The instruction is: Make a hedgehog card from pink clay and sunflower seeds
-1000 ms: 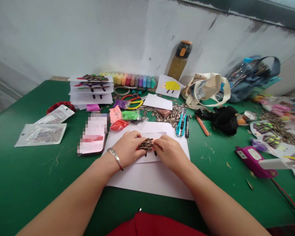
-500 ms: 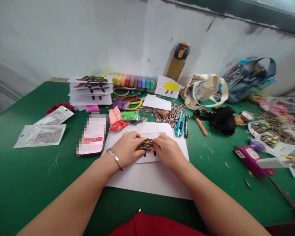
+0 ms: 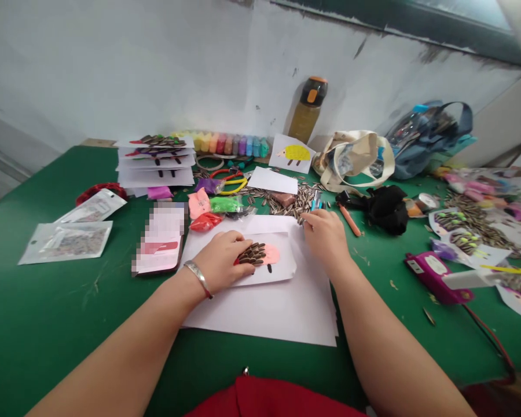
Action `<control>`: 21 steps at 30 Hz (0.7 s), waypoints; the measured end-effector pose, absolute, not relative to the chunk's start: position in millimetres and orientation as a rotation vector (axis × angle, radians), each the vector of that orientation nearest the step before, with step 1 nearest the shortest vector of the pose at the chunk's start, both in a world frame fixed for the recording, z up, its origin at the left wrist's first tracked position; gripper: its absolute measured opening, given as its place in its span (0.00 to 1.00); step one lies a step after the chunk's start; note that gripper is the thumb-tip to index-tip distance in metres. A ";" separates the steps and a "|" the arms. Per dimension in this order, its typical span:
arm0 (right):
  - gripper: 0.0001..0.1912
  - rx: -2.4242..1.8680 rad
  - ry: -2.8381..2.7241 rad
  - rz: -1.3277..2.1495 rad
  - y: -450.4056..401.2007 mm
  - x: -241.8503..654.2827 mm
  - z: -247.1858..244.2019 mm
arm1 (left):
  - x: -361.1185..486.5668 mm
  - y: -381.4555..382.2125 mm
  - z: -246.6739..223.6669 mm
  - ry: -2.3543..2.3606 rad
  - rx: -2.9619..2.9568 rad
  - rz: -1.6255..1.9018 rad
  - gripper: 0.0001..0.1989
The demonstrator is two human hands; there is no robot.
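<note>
A small white card (image 3: 282, 272) lies on larger white sheets (image 3: 264, 313), bearing a pink clay shape (image 3: 272, 253), dark legs and rows of striped seeds (image 3: 250, 253). My left hand (image 3: 221, 260) rests on the card's left side, thumb and fingers apart around the seeds, with some red clay showing beside them. Over the upper right of the sheets, my right hand (image 3: 325, 234) is at the near edge of the loose seed pile (image 3: 301, 200). Its fingertips are pinched together at a seed or seeds, too small to make out fully.
Left of the sheets are a phone (image 3: 162, 237) and seed packets (image 3: 76, 240). Behind stand stacked cards (image 3: 156, 176), clay packs (image 3: 226, 204), a bottle (image 3: 308, 110) and a cloth bag (image 3: 360, 159). To the right are a black pouch (image 3: 388, 209) and a magenta device (image 3: 436, 278).
My right hand has moved from the card up and right to the seed pile, uncovering the pink clay. My left hand has stayed on the card.
</note>
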State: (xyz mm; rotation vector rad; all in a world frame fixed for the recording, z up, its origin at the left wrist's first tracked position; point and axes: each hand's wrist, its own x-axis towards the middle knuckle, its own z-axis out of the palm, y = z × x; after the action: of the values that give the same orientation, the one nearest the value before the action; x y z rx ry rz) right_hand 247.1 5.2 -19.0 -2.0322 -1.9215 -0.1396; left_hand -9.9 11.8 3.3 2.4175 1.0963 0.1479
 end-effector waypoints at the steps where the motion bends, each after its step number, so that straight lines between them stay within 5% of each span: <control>1: 0.15 -2.067 -1.950 -0.149 5.7 246.0 -20.0 | -10.0 11.5 3.1 1.097 2.424 0.146 0.22; 21: 0.11 -2.092 -1.993 -0.314 0.7 233.6 -20.2 | -10.5 6.1 0.0 1.066 2.504 0.128 0.31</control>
State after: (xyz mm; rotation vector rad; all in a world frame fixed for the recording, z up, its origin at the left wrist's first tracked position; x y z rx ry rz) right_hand 233.6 0.7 -20.2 -2.0922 -1.9932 -0.3145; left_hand -10.5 6.1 0.0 2.5041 1.0656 0.1277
